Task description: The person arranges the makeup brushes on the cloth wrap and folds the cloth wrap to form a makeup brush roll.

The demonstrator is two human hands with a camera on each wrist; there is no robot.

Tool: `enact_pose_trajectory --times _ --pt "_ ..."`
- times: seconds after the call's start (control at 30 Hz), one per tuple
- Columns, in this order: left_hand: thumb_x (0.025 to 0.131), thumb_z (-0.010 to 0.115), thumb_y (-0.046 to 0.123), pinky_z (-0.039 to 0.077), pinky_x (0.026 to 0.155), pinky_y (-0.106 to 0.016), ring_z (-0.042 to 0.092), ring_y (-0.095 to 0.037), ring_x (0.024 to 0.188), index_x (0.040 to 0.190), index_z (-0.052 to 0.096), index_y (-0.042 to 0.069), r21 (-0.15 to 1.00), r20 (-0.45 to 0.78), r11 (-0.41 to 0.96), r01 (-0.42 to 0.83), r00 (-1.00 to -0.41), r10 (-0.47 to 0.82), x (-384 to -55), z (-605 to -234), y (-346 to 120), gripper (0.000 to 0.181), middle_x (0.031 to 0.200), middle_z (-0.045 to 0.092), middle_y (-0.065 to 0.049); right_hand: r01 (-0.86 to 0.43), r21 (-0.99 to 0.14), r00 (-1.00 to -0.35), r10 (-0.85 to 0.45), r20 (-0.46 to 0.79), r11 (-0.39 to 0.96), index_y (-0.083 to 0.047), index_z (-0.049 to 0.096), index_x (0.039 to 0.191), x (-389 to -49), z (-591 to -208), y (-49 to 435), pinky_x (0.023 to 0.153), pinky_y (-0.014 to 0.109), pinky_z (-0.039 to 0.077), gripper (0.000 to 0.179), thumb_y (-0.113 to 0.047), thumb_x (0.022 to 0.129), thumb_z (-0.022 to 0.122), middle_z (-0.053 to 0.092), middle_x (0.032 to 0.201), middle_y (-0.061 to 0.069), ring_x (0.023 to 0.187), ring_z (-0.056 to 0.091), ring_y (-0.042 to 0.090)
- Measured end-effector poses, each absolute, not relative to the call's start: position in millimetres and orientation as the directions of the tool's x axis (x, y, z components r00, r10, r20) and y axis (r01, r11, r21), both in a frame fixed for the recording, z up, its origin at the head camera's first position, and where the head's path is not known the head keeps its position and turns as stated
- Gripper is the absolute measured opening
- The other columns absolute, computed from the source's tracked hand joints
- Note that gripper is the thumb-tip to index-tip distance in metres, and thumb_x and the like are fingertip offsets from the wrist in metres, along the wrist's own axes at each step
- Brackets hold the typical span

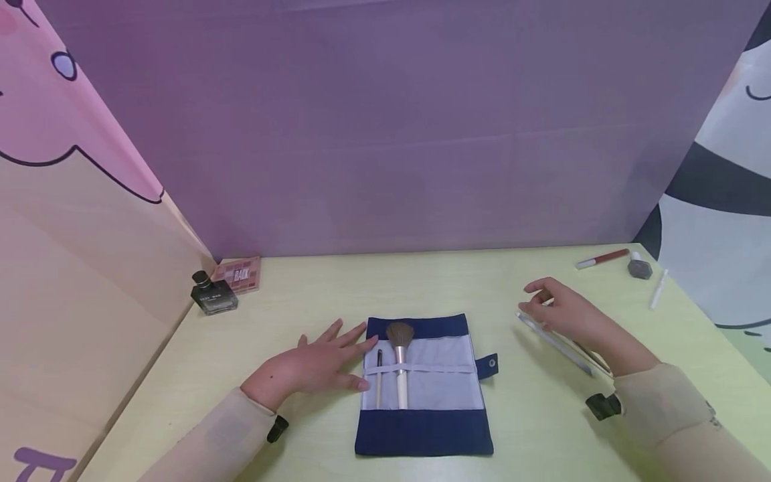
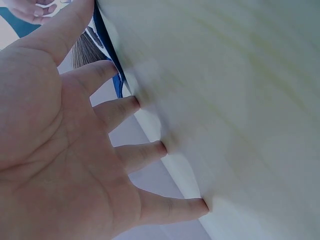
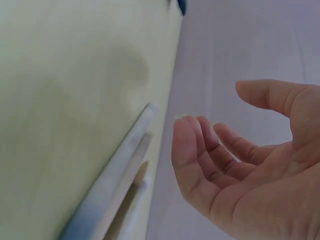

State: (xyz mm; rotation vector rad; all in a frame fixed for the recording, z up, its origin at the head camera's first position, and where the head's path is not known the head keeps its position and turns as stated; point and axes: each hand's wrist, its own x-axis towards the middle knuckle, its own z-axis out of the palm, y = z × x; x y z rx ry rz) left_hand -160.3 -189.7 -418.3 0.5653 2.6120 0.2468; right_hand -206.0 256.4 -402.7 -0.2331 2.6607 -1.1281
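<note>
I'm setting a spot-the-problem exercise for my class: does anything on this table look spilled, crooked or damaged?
Nothing stands out. The brush roll lies open, both its brushes tucked under the strap, and no spill or breakage shows. The slim sticks by the right hand are partly hidden, so uncertain.

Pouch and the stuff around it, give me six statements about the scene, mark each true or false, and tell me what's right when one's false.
1. The pouch lies open. True.
2. The right hand grips the big brush. False: it grips nothing; the big brush lies in the pouch.
3. The left hand is at the pouch's left side. True.
4. Three brushes are in the pouch. False: two, the big brush and the thin brush.
5. A strap crosses both brushes. True.
6. The bottle is beside the red tube. False: it is beside the palette.
</note>
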Motion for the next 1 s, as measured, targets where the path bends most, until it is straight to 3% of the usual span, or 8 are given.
enact_pose_trajectory --times 0.17,0.4,0.73,1.0 --pt "0.099 0.06 0.069 0.013 0.115 -0.092 0.003 -0.044 0.169 0.169 0.028 0.041 0.271 -0.391 0.895 0.355 -0.809 0.439 -159.3 -416.2 -189.1 0.082 0.183 0.009 0.005 -0.06 -0.721 -0.948 -0.266 -0.176 0.69 0.008 0.039 0.151 -203.0 -411.6 270.5 0.08 0.033 0.056 0.057 -0.024 0.109 0.06 0.061 0.125 0.022 0.094 0.066 0.022" --pt "0.099 0.06 0.068 0.014 0.115 -0.093 0.004 -0.046 0.169 0.169 0.029 0.038 0.275 -0.39 0.893 0.356 -0.808 0.442 -156.1 -412.3 -188.5 0.082 0.183 0.011 0.002 -0.116 -0.686 -0.938 -0.306 -0.161 0.718 0.008 0.044 0.146 -201.7 -418.0 279.0 0.075 0.029 0.051 0.048 -0.01 0.105 0.062 0.065 0.122 0.022 0.091 0.061 0.019" --pt "0.099 0.06 0.068 0.013 0.115 -0.093 0.003 -0.045 0.169 0.169 0.029 0.039 0.275 -0.39 0.894 0.353 -0.809 0.439 -158.3 -415.3 -189.3 0.082 0.183 0.011 0.003 -0.196 -0.556 -0.932 -0.329 -0.15 0.808 0.002 0.052 0.144 -200.1 -418.0 278.1 0.086 0.04 0.054 0.05 -0.005 0.097 0.067 0.072 0.126 0.021 0.103 0.068 0.028" --pt "0.099 0.059 0.069 0.012 0.116 -0.092 0.001 -0.044 0.169 0.169 0.028 0.041 0.279 -0.388 0.895 0.349 -0.811 0.438 -159.4 -417.1 -190.5 0.082 0.183 0.009 0.005 -0.176 -0.576 -0.923 -0.338 -0.185 0.798 0.004 0.052 0.145 -201.7 -420.3 274.3 0.093 0.051 0.057 0.054 0.002 0.092 0.066 0.068 0.124 0.02 0.108 0.067 0.033"
